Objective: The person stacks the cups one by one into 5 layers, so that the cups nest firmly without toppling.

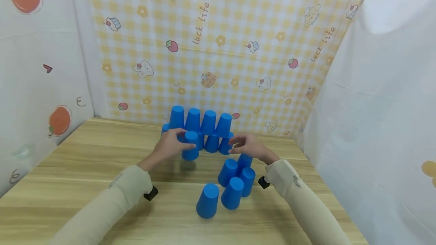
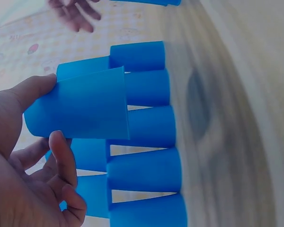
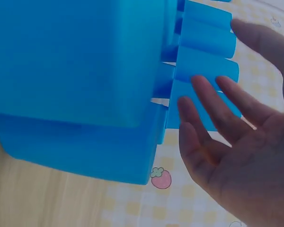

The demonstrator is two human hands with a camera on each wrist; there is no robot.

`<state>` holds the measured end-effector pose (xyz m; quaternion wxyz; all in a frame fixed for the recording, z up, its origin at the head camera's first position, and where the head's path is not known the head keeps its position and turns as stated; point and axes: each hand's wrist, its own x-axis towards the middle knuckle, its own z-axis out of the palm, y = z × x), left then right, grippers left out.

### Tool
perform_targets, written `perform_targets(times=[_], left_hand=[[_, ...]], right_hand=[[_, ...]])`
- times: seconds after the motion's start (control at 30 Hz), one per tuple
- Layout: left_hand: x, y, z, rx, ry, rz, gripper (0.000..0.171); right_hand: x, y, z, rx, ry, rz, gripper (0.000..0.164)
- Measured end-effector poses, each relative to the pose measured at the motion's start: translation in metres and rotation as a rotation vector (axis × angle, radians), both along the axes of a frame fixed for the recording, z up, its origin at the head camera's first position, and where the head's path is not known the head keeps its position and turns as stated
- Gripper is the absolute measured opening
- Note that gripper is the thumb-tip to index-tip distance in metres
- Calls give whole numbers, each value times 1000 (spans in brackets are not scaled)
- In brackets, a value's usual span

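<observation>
My left hand [image 1: 169,144] pinches an upside-down blue cup [image 1: 190,147] between thumb and fingers, holding it off the table in front of a two-row cup wall. The wall's upper row of blue cups [image 1: 208,123] stands upside down on a lower row [image 1: 212,144], partly hidden by the held cup and my hands. At the wall's right end hovers my right hand [image 1: 250,146], its fingers loosely bent with nothing between them. In the right wrist view that hand [image 3: 236,137] appears beside the upper-row cups [image 3: 206,64].
Nearer on the wooden table [image 1: 163,222] stand several upside-down blue cups, including a front one [image 1: 207,201] and its neighbour [image 1: 233,193], below and left of my right forearm. A patterned cloth [image 1: 218,59] hangs behind the wall, with white sheets [image 1: 371,93] at the sides.
</observation>
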<state>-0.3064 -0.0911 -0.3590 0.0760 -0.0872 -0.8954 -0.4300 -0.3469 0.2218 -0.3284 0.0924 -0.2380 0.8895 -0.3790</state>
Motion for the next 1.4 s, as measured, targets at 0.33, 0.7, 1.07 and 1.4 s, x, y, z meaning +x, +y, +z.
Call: perform_targets(times=[0.33, 0.7, 1.07, 1.4], left_hand=[[-5, -8, 16, -16, -7, -1, 72], [-13, -9, 42, -26, 28, -20, 71], [-25, -18, 76, -5, 56, -26, 74], [-37, -22, 99, 50, 76, 6, 73]], right_hand=[[8, 11, -3, 53, -69, 123, 49], [10, 14, -11, 138, -51, 201, 46], [10, 11, -13, 184, -32, 217, 47], [11, 8, -16, 229, -12, 199, 47]])
